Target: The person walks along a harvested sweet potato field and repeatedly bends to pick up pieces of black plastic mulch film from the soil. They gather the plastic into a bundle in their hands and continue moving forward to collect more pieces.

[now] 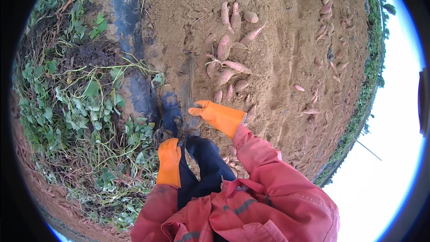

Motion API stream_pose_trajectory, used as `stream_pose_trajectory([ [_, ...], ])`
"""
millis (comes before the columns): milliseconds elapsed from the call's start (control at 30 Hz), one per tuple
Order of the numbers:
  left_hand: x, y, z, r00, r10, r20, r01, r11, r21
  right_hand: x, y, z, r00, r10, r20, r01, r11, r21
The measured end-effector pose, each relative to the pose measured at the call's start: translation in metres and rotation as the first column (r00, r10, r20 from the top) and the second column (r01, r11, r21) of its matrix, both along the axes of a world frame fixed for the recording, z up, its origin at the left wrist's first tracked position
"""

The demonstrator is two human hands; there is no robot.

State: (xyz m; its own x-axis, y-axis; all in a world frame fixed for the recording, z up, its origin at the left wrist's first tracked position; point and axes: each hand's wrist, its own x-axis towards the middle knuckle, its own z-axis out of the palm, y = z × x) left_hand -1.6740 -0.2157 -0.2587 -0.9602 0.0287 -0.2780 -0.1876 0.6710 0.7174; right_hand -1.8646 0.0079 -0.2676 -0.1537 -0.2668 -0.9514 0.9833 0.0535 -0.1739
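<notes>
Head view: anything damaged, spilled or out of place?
Nothing plainly damaged or spilled. Slightly untidy: the dark strip left of the loose sweet potatoes is smeared with soil, and stems from the leafy vines trail across it.

Orange gloves [217, 115], pink tubers [224, 47]; brown soil [179, 27]

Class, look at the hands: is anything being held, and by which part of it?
It cannot be told. A dark clump shows by the left hand, but any grip is hidden; no held thing is clear in the right hand.
</notes>
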Motion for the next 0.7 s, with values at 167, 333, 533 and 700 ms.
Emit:
stream_pose_trajectory([
  [167, 0.000, -0.009, 0.009, 0.922, 0.206, 0.329, -0.262, 0.956, 0.133, 0.018, 0.001, 0.116, 0.968, 0.235, -0.087, -0.246, 0.957, -0.153],
  [333, -0.044, -0.012, 0.107, 0.465, 0.128, 0.876, -0.832, 0.401, 0.383, 0.028, -0.004, 0.265, 0.592, 0.541, -0.598, -0.590, 0.796, 0.135],
  [533, -0.106, 0.020, 0.247, 0.516, -0.053, 0.855, -0.787, 0.364, 0.497, 0.055, -0.024, 0.337, 0.534, 0.663, -0.524, -0.713, 0.686, 0.142],
  [700, -0.108, 0.028, 0.287, 0.579, -0.021, 0.815, -0.689, 0.522, 0.503, 0.097, -0.012, 0.347, 0.396, 0.594, -0.700, -0.600, 0.744, 0.292],
])
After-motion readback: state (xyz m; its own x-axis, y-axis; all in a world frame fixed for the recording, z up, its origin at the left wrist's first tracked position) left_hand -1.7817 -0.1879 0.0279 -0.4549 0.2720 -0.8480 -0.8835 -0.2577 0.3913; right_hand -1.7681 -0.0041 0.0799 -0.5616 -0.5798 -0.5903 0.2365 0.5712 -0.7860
